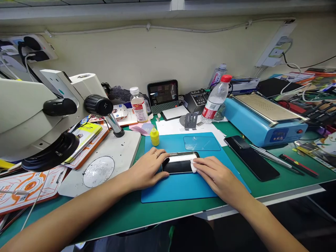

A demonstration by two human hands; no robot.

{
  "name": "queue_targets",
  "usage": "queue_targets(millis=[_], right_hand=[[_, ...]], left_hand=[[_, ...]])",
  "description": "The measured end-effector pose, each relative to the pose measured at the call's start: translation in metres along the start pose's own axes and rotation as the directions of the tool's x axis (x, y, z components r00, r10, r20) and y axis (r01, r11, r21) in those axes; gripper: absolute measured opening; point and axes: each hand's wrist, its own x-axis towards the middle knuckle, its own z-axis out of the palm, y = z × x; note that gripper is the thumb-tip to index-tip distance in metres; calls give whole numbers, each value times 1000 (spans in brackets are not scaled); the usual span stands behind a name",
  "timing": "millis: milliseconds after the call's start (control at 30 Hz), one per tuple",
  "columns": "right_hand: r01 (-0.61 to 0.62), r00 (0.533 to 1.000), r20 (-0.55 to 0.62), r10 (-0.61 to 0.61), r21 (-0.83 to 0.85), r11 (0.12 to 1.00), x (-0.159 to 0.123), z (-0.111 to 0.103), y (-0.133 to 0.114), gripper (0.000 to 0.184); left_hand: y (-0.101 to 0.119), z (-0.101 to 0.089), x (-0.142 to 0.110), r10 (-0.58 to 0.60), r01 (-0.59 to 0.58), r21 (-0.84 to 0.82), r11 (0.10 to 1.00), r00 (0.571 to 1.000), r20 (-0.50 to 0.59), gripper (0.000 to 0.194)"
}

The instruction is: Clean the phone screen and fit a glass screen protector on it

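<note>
A phone (pixel 181 167) lies flat on the blue mat (pixel 168 190), its dark screen facing up with a bright reflection across it. Its left end is gripped by my left hand (pixel 148 168), thumb on the near edge and fingers on the far edge. Pinched in the fingers of my right hand (pixel 217 171) is a white wipe (pixel 193 166), pressed on the right end of the screen. Behind the phone, a clear screen-shaped sheet with a dark outline (pixel 202 143) rests on the mat, and a small yellow bottle (pixel 154 136) stands near its far left corner.
A microscope (pixel 31 119) with a pale base (pixel 123 150) stands left. On the right are a black phone (pixel 252 157), tweezers (pixel 275 158), a red-and-black pen-like tool (pixel 299 165) and a blue heating plate (pixel 262 119). Bottles (pixel 216 99) and a small screen device (pixel 162 93) stand behind.
</note>
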Motion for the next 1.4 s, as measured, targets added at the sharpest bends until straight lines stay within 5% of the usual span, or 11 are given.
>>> queue_targets(millis=[167,367,567,700,767,900,1033,1167,1400], right_hand=[[104,995,-7,-104,118,988,15,10,-18,24],[299,947,109,-303,52,953,53,34,-42,30],[350,922,92,-377,220,910,53,14,-30,23],[218,971,37,-237,279,935,68,3,-2,28],[-21,998,68,5,238,971,84,5,18,32],[-171,977,160,143,174,970,98,2,63,41],[-305,929,248,276,87,948,71,-17,103,66],[-333,868,402,292,36,942,47,-28,123,87],[-306,871,406,277,7,952,45,-25,120,75]], left_hand=[[-2,1,0,-50,45,-93,995,998,-48,49],[-4,5,0,-65,51,-136,989,993,-97,51],[-7,4,3,-77,69,-144,987,996,-46,64],[-9,1,4,-84,80,-130,988,996,-25,61],[-9,0,3,-81,78,-125,989,997,-20,61],[-10,-1,2,-75,70,-139,988,997,-32,57],[-9,0,3,-72,66,-134,989,997,-36,56],[-8,1,3,-77,71,-138,988,996,-41,54],[-7,1,3,-73,66,-140,988,996,-47,54]])
